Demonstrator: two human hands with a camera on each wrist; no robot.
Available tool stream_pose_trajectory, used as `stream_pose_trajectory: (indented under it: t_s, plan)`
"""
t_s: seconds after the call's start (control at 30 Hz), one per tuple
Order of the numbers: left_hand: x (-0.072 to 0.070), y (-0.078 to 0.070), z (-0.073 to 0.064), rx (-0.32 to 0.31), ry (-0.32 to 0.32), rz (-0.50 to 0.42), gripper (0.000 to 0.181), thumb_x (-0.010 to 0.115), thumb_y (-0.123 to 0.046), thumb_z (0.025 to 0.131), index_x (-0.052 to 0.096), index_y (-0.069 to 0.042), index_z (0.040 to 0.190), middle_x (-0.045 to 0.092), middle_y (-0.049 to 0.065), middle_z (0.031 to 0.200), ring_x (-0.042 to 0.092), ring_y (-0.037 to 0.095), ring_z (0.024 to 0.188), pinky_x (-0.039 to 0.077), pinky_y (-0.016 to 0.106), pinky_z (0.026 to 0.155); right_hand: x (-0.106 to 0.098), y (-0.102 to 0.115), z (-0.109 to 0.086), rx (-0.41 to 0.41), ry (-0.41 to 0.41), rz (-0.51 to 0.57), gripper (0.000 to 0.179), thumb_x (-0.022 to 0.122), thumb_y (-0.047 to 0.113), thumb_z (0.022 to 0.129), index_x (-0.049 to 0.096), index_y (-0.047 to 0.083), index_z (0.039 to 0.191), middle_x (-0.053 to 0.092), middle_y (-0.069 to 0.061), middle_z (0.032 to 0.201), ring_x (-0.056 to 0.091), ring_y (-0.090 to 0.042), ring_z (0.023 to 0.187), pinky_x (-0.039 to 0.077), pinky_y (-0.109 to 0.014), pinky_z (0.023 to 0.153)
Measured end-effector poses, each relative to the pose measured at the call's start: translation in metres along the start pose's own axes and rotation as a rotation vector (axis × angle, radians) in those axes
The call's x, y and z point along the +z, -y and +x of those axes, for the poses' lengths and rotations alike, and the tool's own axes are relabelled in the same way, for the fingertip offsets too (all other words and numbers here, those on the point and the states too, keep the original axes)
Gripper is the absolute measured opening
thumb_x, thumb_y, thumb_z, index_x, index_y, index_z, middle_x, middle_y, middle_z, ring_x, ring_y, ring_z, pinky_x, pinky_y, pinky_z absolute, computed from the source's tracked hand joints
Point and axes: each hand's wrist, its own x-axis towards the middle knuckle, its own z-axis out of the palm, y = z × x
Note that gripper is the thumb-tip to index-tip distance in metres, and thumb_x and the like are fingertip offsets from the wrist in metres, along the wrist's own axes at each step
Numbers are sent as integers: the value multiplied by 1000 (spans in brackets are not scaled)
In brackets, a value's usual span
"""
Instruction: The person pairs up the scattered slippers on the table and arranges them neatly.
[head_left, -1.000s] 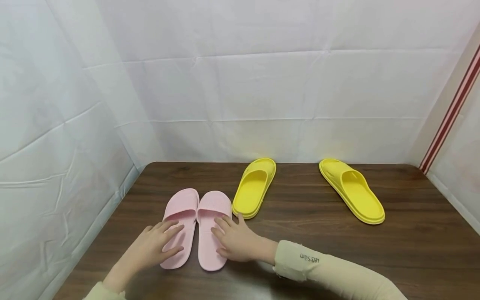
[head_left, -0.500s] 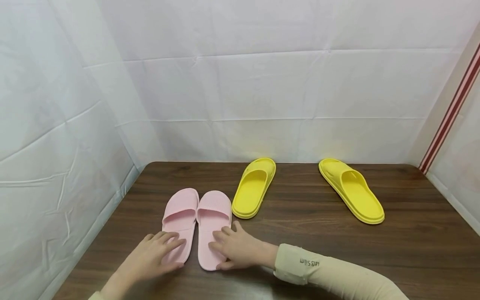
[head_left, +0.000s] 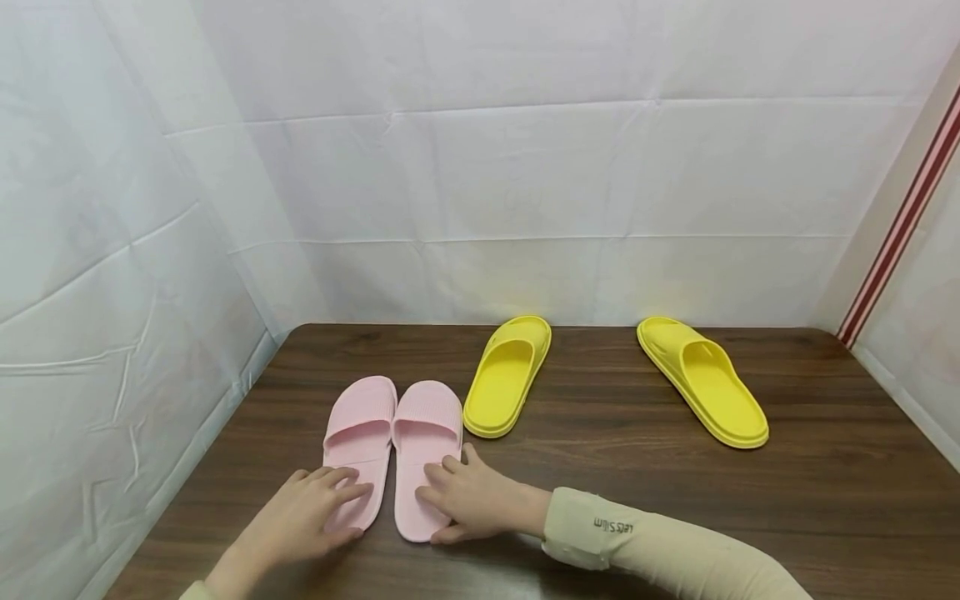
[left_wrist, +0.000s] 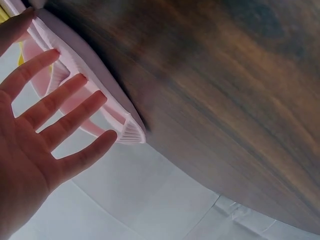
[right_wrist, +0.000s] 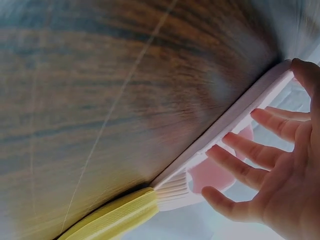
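Observation:
Two pink slippers lie side by side on the left of the table, toes toward the back wall. The heel half of the left pink slipper (head_left: 362,408) is partly covered by my left hand (head_left: 303,512). In the left wrist view, the fingers of that hand spread straight along the slipper's side, thumb at its heel end. From the right, my right hand (head_left: 480,498) reaches over the rear of the right pink slipper (head_left: 429,407). Its fingers are spread along the outer edge in the right wrist view, the thumb (right_wrist: 302,72) right at the heel.
One yellow slipper (head_left: 498,392) lies just behind and right of the pink pair, toe near the back edge. Another yellow slipper (head_left: 722,400) lies angled farther right. The brown wooden table (head_left: 600,467) is bordered by white sheeting (head_left: 525,183) behind and at the sides.
Both hands have drawn back toward the person, from mid-sole to the heels of the pink slippers, mostly within the first half second. The slippers stay where they were.

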Motion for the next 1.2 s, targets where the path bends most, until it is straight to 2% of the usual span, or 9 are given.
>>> stream_pose_trajectory:
  t_s: [0.23, 0.4, 0.83, 1.03, 1.2]
  plan:
    - [-2, 2, 4, -38, 49, -18, 44, 71, -40, 65, 64, -21, 104, 63, 4, 104, 60, 19, 94, 43, 39, 69, 2, -1, 5, 18, 21, 7, 48, 47, 62, 79, 51, 29, 113, 51, 2, 107, 49, -13, 88, 39, -39, 79]
    - [-2, 7, 10, -40, 56, -30, 43, 71, -39, 66, 64, -20, 104, 63, 5, 104, 60, 20, 94, 43, 41, 68, 4, -5, 10, 37, 46, 29, 47, 47, 62, 79, 51, 30, 113, 51, 3, 105, 49, -13, 88, 39, -39, 79]
    - [5, 26, 34, -42, 112, -55, 39, 70, -37, 68, 65, -17, 102, 63, 7, 102, 61, 23, 91, 46, 44, 67, 13, -26, 25, 71, 121, 77, 44, 44, 60, 82, 49, 30, 114, 51, 3, 106, 50, -14, 90, 38, -42, 82]
    - [9, 34, 48, -33, 115, -63, 38, 71, -34, 68, 66, -16, 101, 63, 7, 101, 62, 23, 85, 46, 43, 64, 15, -33, 32, 117, 189, 72, 46, 46, 57, 82, 48, 28, 117, 51, 2, 112, 50, -16, 95, 38, -43, 85]
    - [11, 37, 57, -37, 122, -60, 37, 70, -34, 69, 65, -15, 100, 63, 7, 101, 63, 23, 82, 46, 42, 64, 17, -38, 36, 144, 198, 88, 47, 47, 56, 80, 47, 27, 117, 51, 1, 114, 50, -17, 97, 37, -45, 86]
